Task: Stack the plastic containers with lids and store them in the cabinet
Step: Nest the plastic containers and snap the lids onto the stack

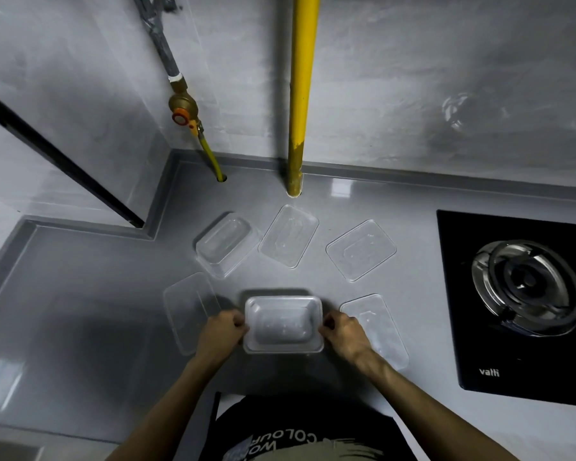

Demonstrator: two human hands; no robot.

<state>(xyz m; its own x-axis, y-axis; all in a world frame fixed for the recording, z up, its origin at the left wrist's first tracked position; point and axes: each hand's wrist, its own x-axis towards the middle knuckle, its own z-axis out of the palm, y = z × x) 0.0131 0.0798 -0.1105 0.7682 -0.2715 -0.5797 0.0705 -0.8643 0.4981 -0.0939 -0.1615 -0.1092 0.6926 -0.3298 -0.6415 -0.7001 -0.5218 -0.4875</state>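
Our left hand (222, 332) and right hand (343, 334) are each curled closed on a short end of a clear plastic tub (284, 324), fingers tucked at its rim, thumbs on top. We cannot tell whether the tub rests on the counter (80, 294) or sits just above it. Its long axis runs left to right between our hands, mouth up, rounded corners and a flat lip all round.

Just left of the left hand lies a flat, clear lid (190, 311), its long axis running away from us; the hand covers its near right corner. A second lid (376, 327) lies just right of the right hand, partly under the wrist, angled slightly.

Farther out, a second tub (226, 249) stands bottom up, its long axis tilted up to the right. Beside it lie two more lids, one (289, 236) near the yellow pipe (301, 94) and one (361, 249) to the right, both skewed.

The counter is smooth, glossy grey. A black glass hob (519, 371) with a round metal burner (526, 287) is set into it at right. A brass valve (182, 109) with an orange knob hangs on the grey wall.
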